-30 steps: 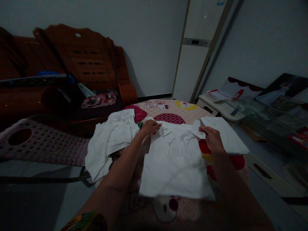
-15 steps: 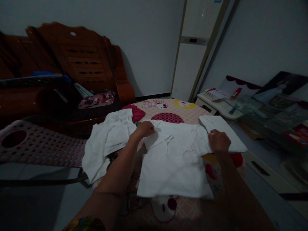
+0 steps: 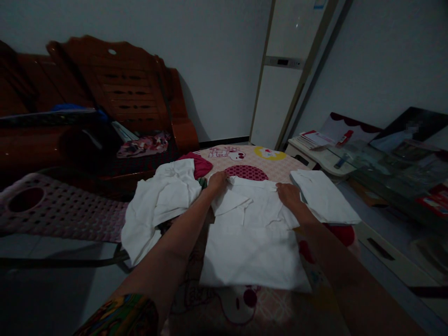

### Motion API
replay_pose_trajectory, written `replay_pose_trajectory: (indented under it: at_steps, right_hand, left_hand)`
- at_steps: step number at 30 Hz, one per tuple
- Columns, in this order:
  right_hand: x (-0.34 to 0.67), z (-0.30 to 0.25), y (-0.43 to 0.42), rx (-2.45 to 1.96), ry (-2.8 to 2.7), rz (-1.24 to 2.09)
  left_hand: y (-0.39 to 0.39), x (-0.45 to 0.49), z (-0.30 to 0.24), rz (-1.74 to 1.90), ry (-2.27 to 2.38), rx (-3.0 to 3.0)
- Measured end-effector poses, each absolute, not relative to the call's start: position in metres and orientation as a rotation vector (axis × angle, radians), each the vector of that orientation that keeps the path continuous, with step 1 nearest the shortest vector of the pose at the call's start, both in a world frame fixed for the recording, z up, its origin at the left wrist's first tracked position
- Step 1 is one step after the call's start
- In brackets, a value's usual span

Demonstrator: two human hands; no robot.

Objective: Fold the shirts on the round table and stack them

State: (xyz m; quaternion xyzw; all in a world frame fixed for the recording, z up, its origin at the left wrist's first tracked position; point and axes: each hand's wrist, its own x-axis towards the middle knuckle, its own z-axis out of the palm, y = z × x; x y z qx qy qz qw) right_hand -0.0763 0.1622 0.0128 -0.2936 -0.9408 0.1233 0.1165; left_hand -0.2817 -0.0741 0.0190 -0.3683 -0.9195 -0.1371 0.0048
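A white shirt [image 3: 254,242] lies flat on a round table with a pink cartoon-print cloth [image 3: 252,161], its sleeves folded in over the body. My left hand [image 3: 217,179] grips the shirt's far left corner near the collar, fingers curled on the cloth. At the far right corner my right hand [image 3: 289,193] rests on the shirt, fingers bent down onto the fabric. A folded white garment [image 3: 324,200] lies just right of my right hand. To the left, a crumpled heap of white clothes [image 3: 159,203] hangs over the table edge beside a dark pink cloth [image 3: 199,164].
A carved wooden bench [image 3: 115,88] with patterned fabric [image 3: 143,145] on its seat stands at the back left. A pink perforated plastic chair [image 3: 59,210] is at the left. A tall white appliance [image 3: 283,74] stands behind. A low glass-topped stand [image 3: 378,163] with books is at the right.
My right hand came off the folded-in right sleeve and moved left to the shirt's far edge. My left hand shifted slightly farther along the top edge. The sleeves now lie flat.
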Motion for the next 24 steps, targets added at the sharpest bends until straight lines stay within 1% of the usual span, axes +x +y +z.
replay_pose_trajectory:
  at_steps: [3,4,9,12,15,18,21,24]
  right_hand:
    - [-0.089,0.019,0.168,-0.995,-2.436,0.861]
    - [-0.094,0.021,0.170,-1.032,-2.343,0.977]
    - [-0.118,0.025,0.176,-1.120,-2.016,1.336]
    - [-0.127,0.024,0.177,-1.096,-1.837,1.483]
    - [-0.131,0.019,0.177,-1.021,-1.659,1.656]
    - [-0.130,0.010,0.176,-0.919,-1.727,1.680]
    - [-0.128,0.005,0.171,-0.858,-1.913,1.586]
    - [-0.122,0.006,0.159,-0.793,-2.138,1.429]
  left_hand:
    - [-0.070,-0.292,0.024,-0.516,-2.857,-1.143]
    - [-0.068,-0.296,0.026,-0.569,-2.863,-1.133]
    - [-0.052,-0.312,0.034,-1.048,-2.919,-0.958]
    - [-0.043,-0.318,0.032,-1.058,-2.903,-0.838]
    - [-0.038,-0.319,0.025,-0.975,-2.855,-0.968]
    - [-0.037,-0.316,0.017,-0.941,-2.802,-1.222]
    - [-0.040,-0.311,0.011,-0.939,-2.770,-1.365]
    - [-0.047,-0.310,0.011,-0.935,-2.716,-1.379]
